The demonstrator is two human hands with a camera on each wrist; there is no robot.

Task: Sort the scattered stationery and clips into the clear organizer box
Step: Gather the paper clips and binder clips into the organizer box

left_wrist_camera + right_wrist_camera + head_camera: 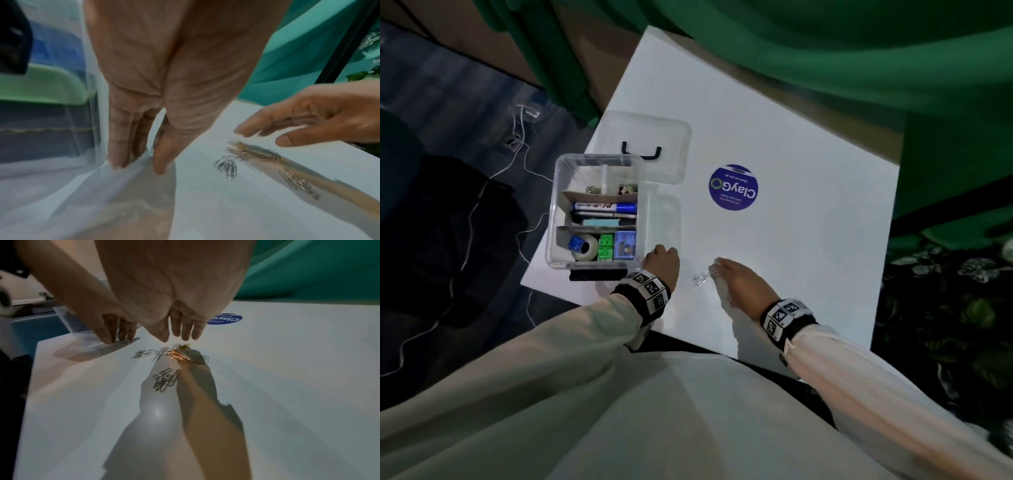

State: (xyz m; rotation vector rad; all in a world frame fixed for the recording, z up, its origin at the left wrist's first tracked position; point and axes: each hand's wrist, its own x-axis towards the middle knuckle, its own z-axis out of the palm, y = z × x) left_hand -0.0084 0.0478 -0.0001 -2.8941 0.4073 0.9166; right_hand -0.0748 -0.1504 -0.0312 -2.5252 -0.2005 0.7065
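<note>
The clear organizer box (599,157) stands at the left edge of the white table (808,240). It holds a blue marker (604,206), a tape roll (585,249), green and blue small packs, and clips at the far end. Several silver paper clips (701,277) (242,154) (170,355) lie loose on the table between my hands. My left hand (661,259) (139,164) touches the table with straight fingers at the box's near right corner. My right hand (729,274) (176,337) hovers open just above the clips, holding nothing.
The clear lid (671,137) with a black handle lies beyond the box. A round blue sticker (733,187) is on the table's middle. A black flat object (595,275) sits at the box's near side. Green cloth (825,51) hangs behind; cables lie on the floor left.
</note>
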